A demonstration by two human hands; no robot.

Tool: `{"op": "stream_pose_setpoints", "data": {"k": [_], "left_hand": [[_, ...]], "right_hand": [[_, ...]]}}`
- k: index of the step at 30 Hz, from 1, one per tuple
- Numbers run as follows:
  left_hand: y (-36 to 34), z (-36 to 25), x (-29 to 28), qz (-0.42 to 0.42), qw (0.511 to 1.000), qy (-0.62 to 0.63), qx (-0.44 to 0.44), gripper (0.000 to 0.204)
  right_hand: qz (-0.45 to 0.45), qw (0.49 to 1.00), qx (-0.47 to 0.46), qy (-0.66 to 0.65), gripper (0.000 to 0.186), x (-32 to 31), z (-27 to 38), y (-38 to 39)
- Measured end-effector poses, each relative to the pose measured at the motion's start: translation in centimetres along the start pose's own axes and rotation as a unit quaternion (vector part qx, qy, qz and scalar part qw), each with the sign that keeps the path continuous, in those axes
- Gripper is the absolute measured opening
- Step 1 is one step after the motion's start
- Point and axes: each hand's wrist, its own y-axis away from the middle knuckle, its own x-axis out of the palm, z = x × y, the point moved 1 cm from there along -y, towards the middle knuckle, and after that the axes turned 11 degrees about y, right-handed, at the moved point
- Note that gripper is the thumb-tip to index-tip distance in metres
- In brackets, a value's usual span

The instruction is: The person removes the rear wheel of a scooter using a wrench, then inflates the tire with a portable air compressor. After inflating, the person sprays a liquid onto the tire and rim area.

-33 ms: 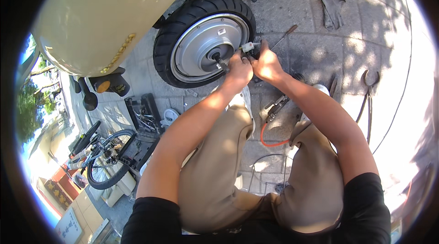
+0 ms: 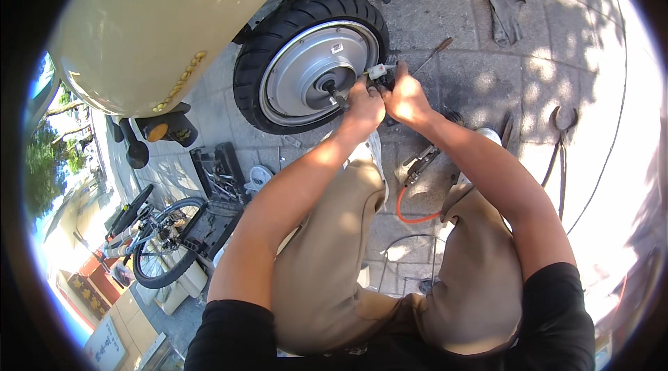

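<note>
A motor wheel (image 2: 305, 58) with a silver hub and black tyre sits under the beige scooter body (image 2: 167, 9). Just right of its axle (image 2: 332, 91), my left hand (image 2: 363, 108) is closed on a small white connector (image 2: 378, 71) with thin wires. My right hand (image 2: 406, 100) is closed too, beside it, at a dark piece partly hidden by the fingers; I cannot make out what it grips. A screwdriver (image 2: 440, 50) lies just beyond my hands.
A grey cloth (image 2: 499, 2) lies at top right. Below my hands are an orange hose (image 2: 410, 216) and hand tools (image 2: 421, 162); large pincer-like tools (image 2: 563, 124) lie farther right. An open black toolbox (image 2: 227, 173) and a bicycle (image 2: 160, 260) are to the left, on paving (image 2: 445, 16).
</note>
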Motion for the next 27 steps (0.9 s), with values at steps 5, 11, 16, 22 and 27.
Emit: {"op": "stream_pose_setpoints", "data": {"k": [5, 11, 16, 22, 27], "left_hand": [[-0.5, 0.1, 0.1, 0.001, 0.998, -0.052, 0.02, 0.039], [-0.7, 3.5, -0.1, -0.016, 1.0, 0.01, 0.024, 0.047], [1.4, 0.9, 0.9, 0.043, 0.975, 0.18, -0.122, 0.043], [2.0, 2.8, 3.9, 0.17, 0.944, 0.19, -0.207, 0.036], [4.5, -2.3, 5.6, 0.188, 0.885, 0.273, -0.327, 0.046]], "right_hand": [[0.005, 0.994, -0.031, 0.107, 0.057, -1.2, -0.7, -0.2], [0.009, 0.957, -0.137, 0.257, 0.037, -1.7, -0.9, 0.0], [0.019, 0.966, -0.126, 0.226, 0.037, -2.4, -2.0, -0.1], [0.039, 0.999, 0.013, 0.026, 0.047, -7.4, -2.7, 0.2], [0.296, 0.892, 0.271, -0.206, 0.048, -12.5, -8.7, 9.3]]}}
